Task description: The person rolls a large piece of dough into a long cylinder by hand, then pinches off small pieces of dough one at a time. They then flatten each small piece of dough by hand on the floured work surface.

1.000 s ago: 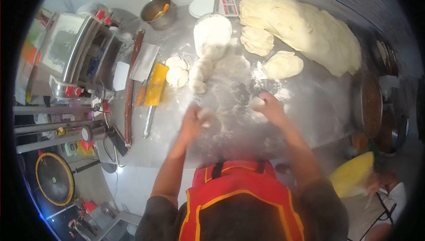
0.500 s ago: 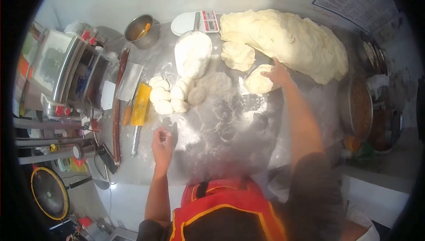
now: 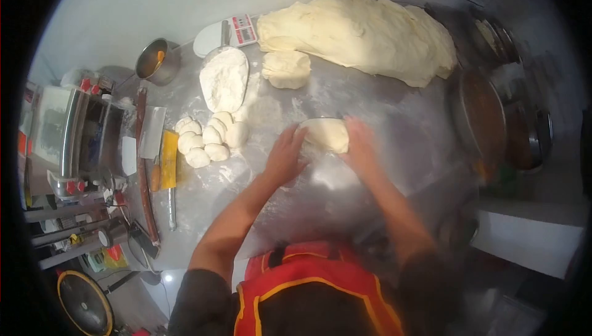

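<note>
Both hands have come together, the left hand and right hand grasping the dough lump.

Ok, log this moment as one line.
left hand: on dough piece | right hand: on dough piece | dough balls: clustered left | table: floured

Big dough mass, flour heap, dough balls, scale

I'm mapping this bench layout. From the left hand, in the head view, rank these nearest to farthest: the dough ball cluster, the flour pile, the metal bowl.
1. dough ball cluster: just left of the left hand.
2. flour pile: up and left.
3. metal bowl: far upper left corner of the table.
</note>
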